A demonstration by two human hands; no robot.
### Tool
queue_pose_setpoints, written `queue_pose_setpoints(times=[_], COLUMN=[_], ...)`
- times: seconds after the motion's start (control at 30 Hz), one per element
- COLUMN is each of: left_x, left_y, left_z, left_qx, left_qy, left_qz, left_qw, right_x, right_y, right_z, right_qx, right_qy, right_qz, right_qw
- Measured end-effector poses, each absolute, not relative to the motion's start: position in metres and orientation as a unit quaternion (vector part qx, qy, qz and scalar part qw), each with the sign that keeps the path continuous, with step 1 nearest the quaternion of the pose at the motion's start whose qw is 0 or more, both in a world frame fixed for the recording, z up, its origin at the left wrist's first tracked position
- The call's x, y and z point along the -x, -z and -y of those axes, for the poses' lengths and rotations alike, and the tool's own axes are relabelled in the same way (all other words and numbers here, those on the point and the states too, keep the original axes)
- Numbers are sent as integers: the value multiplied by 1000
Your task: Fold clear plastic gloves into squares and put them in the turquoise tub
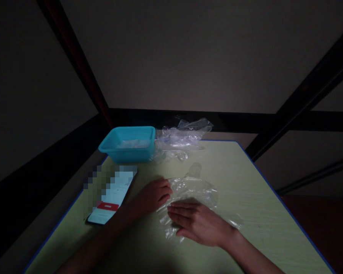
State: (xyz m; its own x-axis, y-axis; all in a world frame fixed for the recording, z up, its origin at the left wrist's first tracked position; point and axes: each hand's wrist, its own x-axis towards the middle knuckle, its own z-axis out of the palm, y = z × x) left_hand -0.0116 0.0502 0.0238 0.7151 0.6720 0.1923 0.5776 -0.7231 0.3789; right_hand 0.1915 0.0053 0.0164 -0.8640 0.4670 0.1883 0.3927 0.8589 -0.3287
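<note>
A thin, clear disposable plastic glove [198,186] lies spread and wrinkled on the table in front of me. One finger-like part of it points away from me. My left hand [157,194] is at its left edge, the fingers curled and closed on the film. Flat on the near part of the glove rests my right hand [196,222], palm down, with its fingers stretched out to the left. The film under the right palm is hidden.
At the far left of the pale table [260,213] stands a blue plastic basket [131,155] with whitish contents. Beside it lies a crumpled heap of clear plastic film [185,137]. A phone [114,198] with a lit screen, partly pixelated, lies left of my left hand. A wall [188,57] rises behind.
</note>
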Motion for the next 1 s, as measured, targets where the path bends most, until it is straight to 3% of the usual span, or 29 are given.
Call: queue_pose_setpoints(times=[0.2, 0.7, 0.77, 0.87, 1.0], left_x=[15, 18, 18, 16, 9], left_y=[-7, 1, -3, -7, -7], left_z=[-40, -37, -35, -30, -22], left_qx=[-937, -910, -913, -918, -928], left_qy=[-164, -149, -167, -189, -174], left_qz=[-277, -375, -363, -341, -321], left_qw=[132, 96, 80, 66, 72], right_x=[-191, -193, -205, -234, -268], right_y=[-17, -24, -28, -31, -23], right_z=[-5, -3, -14, -37, -58], right_qx=[211, 171, 220, 409, 534], right_qy=[-148, -178, -155, -156, -235], right_qz=[957, 956, 943, 855, 766], right_qw=[132, 161, 194, 278, 269])
